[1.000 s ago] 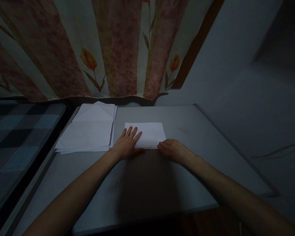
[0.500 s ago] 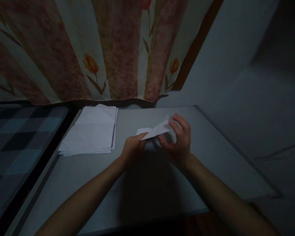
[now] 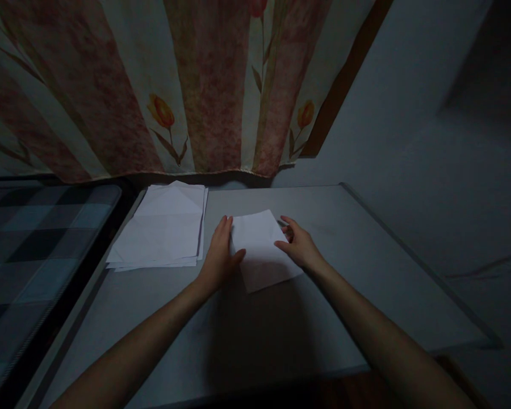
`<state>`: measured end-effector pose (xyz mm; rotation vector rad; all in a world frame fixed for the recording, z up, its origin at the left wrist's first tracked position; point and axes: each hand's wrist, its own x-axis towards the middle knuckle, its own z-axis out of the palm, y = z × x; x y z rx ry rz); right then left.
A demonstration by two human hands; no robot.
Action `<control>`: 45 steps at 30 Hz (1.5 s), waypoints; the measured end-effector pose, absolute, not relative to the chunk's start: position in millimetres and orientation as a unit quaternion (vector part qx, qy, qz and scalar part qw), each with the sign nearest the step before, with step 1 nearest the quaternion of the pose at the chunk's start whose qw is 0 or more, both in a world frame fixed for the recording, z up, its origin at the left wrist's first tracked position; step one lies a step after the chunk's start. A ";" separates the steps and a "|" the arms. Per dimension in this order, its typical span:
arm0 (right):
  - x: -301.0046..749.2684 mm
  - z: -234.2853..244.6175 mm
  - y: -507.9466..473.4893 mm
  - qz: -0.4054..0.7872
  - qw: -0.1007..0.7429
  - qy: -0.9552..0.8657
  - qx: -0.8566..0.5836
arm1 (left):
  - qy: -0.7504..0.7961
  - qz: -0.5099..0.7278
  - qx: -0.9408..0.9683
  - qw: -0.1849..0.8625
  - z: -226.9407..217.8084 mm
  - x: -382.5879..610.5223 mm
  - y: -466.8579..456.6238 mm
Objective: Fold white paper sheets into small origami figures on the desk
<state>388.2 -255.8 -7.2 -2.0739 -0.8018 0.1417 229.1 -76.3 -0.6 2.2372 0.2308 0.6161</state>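
A small sheet of white paper [image 3: 258,244], with a faint crease across it, lies flat in front of me at the middle of the table, its lower half in shadow. My left hand [image 3: 219,250] is at its left edge, fingers straight along the side and thumb over the margin. On the other side, my right hand [image 3: 300,244] has its thumb on the right margin and its fingers spread and bent just outside the edge. Neither hand visibly pinches the paper. To the left lies a stack of larger white sheets [image 3: 166,227], the top one creased.
A pale table [image 3: 344,295] carries the papers. Beside its left edge is a checkered mattress [image 3: 38,244]. A striped curtain with tulips [image 3: 213,85] hangs behind, and a bare wall [image 3: 430,187] stands to the right.
The small paper was raised and tilted, pinched in my left hand with my right at its far end. It now lies flat, and both hands have moved to its sides.
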 end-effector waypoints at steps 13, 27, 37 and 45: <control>364.1 -6.4 -268.7 0.099 0.110 -0.643 -0.751 | -0.198 -0.028 0.973 0.117 -4.3 214.3 -60.6; 377.7 9.7 -306.5 0.124 0.254 -0.529 -0.800 | 0.003 0.098 0.956 0.275 -7.5 225.7 -58.0; 376.5 6.9 -249.6 0.041 0.349 -0.356 -0.866 | 0.174 0.185 0.910 0.328 -6.1 232.6 -61.5; 378.1 -6.1 -242.1 -0.067 0.240 -0.363 -0.898 | 0.177 0.181 0.953 0.165 -9.1 235.2 -65.0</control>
